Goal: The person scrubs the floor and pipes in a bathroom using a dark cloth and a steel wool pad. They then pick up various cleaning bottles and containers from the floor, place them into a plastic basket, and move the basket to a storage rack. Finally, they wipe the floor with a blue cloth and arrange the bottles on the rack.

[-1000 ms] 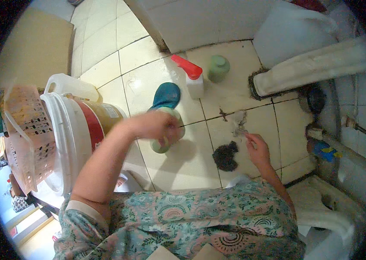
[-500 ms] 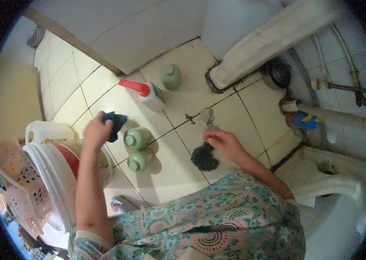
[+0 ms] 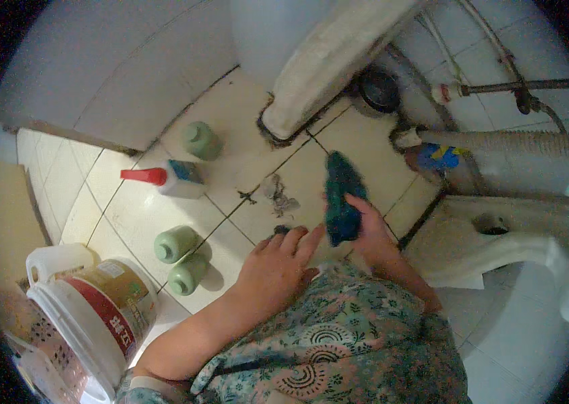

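Observation:
My right hand (image 3: 373, 232) is closed around a limp, dark blue-green cloth (image 3: 344, 195), which hangs out above the floor tiles. Close by on its left is my left hand (image 3: 278, 262), fingers stretched toward the cloth and apparently holding nothing. A dark clump (image 3: 283, 231) on the floor shows just past the left fingertips, mostly covered by that hand. Beyond it lies a greyish smear of dirt (image 3: 278, 195) on the tiles.
Green bottles (image 3: 177, 244) stand at left, another green bottle (image 3: 202, 140) farther back. A white bottle with a red top (image 3: 173, 179) is between them. A white bucket (image 3: 113, 303) is at lower left. A thick white pipe (image 3: 325, 67), a corrugated hose (image 3: 513, 145) and a ceramic basin (image 3: 453, 236) occupy the right.
The dark cloth, in my left hand before, is now in my right hand. My left hand has come rightward beside it, over the dark clump. The view has shifted right.

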{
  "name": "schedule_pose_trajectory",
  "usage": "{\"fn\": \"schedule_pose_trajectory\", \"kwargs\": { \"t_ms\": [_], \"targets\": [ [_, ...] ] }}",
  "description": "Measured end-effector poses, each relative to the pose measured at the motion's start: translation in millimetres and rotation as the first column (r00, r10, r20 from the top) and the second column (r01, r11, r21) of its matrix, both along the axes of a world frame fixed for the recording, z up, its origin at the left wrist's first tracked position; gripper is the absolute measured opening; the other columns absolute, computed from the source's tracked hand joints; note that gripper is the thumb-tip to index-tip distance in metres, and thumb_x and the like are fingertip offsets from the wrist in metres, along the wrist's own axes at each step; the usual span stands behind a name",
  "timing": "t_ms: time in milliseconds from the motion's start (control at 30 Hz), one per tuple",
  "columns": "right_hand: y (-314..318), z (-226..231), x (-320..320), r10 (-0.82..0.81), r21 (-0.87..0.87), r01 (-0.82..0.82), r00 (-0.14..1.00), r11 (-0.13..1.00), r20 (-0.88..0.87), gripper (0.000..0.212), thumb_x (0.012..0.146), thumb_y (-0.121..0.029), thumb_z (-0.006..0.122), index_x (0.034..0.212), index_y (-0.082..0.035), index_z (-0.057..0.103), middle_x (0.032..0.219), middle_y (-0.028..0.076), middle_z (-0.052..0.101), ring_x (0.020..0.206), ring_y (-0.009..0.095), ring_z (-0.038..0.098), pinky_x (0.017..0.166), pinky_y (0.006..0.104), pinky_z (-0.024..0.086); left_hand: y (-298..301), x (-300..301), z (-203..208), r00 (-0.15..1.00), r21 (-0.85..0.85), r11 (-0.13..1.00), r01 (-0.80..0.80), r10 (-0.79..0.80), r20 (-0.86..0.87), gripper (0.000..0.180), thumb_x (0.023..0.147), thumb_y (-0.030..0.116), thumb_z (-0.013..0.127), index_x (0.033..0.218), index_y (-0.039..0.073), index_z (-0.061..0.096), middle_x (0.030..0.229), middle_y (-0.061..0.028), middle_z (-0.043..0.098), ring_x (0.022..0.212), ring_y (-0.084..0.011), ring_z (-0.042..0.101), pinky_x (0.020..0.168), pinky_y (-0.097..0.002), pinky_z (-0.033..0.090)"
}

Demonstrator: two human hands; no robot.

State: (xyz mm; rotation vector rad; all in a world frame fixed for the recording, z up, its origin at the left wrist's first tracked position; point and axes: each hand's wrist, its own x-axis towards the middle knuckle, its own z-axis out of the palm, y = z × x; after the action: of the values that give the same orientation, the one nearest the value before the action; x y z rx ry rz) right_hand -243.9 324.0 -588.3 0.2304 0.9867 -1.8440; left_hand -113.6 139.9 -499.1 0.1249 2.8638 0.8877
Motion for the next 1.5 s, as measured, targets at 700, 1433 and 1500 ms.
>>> {"fn": "schedule_pose_trajectory", "kwargs": {
  "t_ms": [700, 1433, 1500],
  "targets": [
    [295, -256, -185, 0.826, 0.801, 0.558, 0.541, -0.215, -0.156, 0.062, 0.097, -0.042, 0.035, 0.141, 0.000, 0.026, 0.145, 0.026, 0.024, 0.133, 0.044, 0.024, 0.106, 0.0577, 0.024, -35, 31, -42, 0.871, -0.014, 0.999, 0.034, -0.023, 0.491, 0.041, 0.087, 0.021, 0.058, 0.125, 0.008, 0.049, 0.114, -0.0153, 0.058, 0.101, -0.0339, 0.056, 0.087, -0.0430, 0.046],
    [145, -158, 104, 0.914, 0.830, 0.553, 0.294, 0.077, -0.281, 0.065, 0.097, -0.046, 0.032, 0.145, -0.004, 0.021, 0.153, 0.019, 0.006, 0.141, 0.035, 0.009, 0.111, 0.0527, 0.012, -23, -11, -31, 0.898, 0.036, 0.982, 0.183, -0.182, 0.402, 0.043, 0.083, 0.016, 0.061, 0.123, 0.007, 0.048, 0.111, -0.0150, 0.058, 0.099, -0.0332, 0.058, 0.084, -0.0421, 0.047],
    [146, -151, 111, 0.927, 0.915, 0.403, 0.356, -0.040, -0.116, 0.065, 0.097, -0.045, 0.032, 0.145, -0.003, 0.020, 0.152, 0.020, 0.006, 0.141, 0.035, 0.008, 0.111, 0.0519, 0.012, -25, -5, -31, 0.882, 0.030, 0.971, 0.238, -0.228, 0.413, 0.043, 0.083, 0.016, 0.061, 0.123, 0.007, 0.048, 0.112, -0.0150, 0.058, 0.100, -0.0334, 0.057, 0.085, -0.0423, 0.047]
  ]
}}
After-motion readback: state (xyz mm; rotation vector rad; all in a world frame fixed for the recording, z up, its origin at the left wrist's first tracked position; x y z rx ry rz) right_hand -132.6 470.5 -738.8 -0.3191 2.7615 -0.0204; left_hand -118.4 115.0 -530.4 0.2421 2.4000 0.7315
